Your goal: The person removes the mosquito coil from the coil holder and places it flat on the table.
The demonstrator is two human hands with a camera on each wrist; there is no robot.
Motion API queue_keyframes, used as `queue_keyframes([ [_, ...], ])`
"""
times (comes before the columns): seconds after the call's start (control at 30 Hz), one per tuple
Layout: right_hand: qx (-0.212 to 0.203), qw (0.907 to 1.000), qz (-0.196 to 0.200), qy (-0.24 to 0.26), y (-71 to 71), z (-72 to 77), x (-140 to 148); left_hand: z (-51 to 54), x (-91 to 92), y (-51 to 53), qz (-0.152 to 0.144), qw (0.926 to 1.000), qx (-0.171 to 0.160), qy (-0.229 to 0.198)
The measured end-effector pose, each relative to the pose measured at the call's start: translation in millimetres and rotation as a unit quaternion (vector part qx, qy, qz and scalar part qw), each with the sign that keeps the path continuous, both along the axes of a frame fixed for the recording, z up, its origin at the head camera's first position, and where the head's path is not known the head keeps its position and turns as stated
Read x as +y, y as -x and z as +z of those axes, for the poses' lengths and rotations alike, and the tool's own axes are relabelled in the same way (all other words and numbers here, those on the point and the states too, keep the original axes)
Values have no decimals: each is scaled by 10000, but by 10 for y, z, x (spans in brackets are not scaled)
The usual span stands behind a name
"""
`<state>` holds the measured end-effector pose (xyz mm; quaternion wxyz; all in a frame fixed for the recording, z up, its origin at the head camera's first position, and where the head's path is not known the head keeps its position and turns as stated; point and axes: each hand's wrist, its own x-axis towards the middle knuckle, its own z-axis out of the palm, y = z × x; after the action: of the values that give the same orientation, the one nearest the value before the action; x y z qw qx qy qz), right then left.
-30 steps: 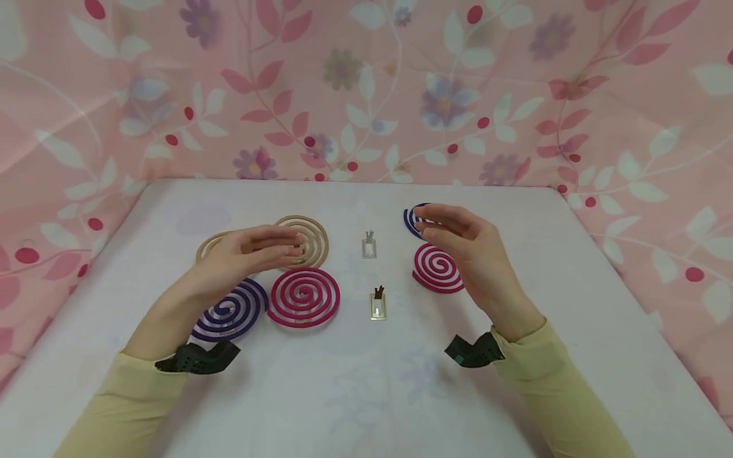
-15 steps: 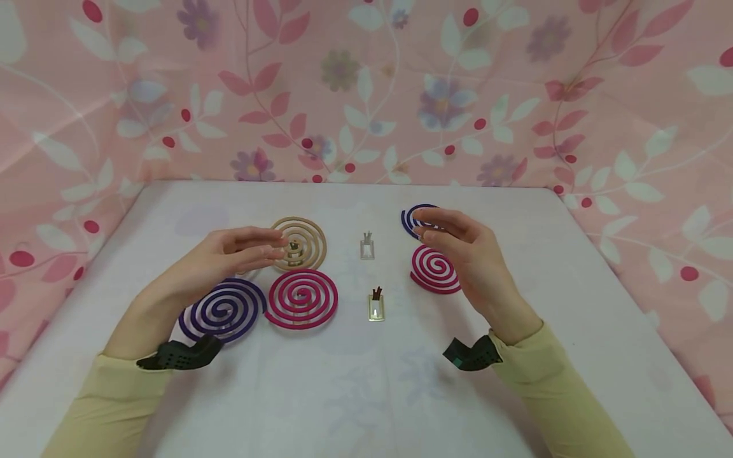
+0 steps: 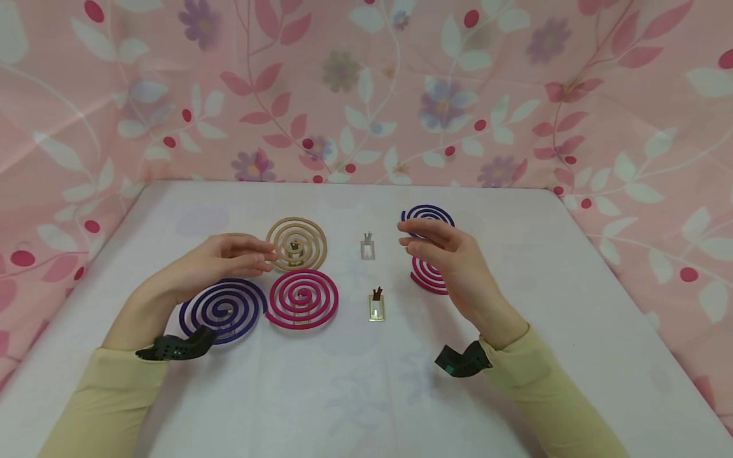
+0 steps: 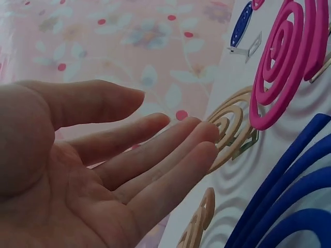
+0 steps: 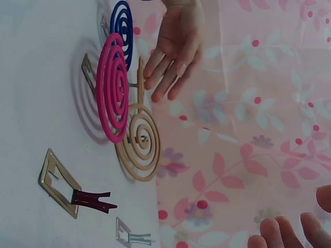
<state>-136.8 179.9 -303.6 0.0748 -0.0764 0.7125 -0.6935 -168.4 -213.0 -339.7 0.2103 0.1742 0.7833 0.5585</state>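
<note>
My left hand (image 3: 209, 267) hovers with loosely extended fingers, holding nothing. Below it lies a dark blue mosquito coil (image 3: 224, 310). Just beyond its fingertips is a tan mosquito coil (image 3: 306, 224), with a second tan one (image 4: 195, 227) mostly hidden by the hand in the head view. A pink mosquito coil (image 3: 304, 299) sits beside the blue one. On the right, my right hand (image 3: 460, 267) hangs with relaxed fingers and grips nothing. It partly covers another blue coil (image 3: 429, 210) and another pink coil (image 3: 426, 277).
Two small metal coil stands stand between the hands: a silver one (image 3: 368, 249) further back and a gold one with a dark red upright (image 3: 376, 307) nearer. Several coils rest raised on such stands. A white-covered table (image 3: 366, 394) ends at a pink floral cloth (image 3: 343, 95) behind.
My left hand has drawn leftward, uncovering more of the tan and blue coils. My right hand has dropped slightly toward me and to the left, covering more of the pink coil.
</note>
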Motion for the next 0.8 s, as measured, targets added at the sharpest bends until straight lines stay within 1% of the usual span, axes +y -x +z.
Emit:
queue_keyframes([
  [0.13,-62,10000,38,-26,-11,-20,-37,-28,-3,3,-14,10000,4,38],
  [0.2,-76,9999,72,-37,-17,-36,-61,-33,2,-3,-15,10000,59,57],
  [0.27,-104,9999,102,-47,-23,-57,-91,-35,4,-10,-6,9998,125,153],
  [0.4,-224,9995,203,-82,-42,-112,-159,-46,6,-15,-93,9989,256,376],
  [0.47,-277,9992,271,-67,-52,-149,-197,-54,7,-11,-180,9984,265,455],
  [0.6,-351,9981,494,-50,-67,-235,-274,-67,17,-3,-288,9983,206,453],
  [0.8,-597,9956,720,-105,-84,-368,-391,-109,42,11,-221,9983,263,476],
])
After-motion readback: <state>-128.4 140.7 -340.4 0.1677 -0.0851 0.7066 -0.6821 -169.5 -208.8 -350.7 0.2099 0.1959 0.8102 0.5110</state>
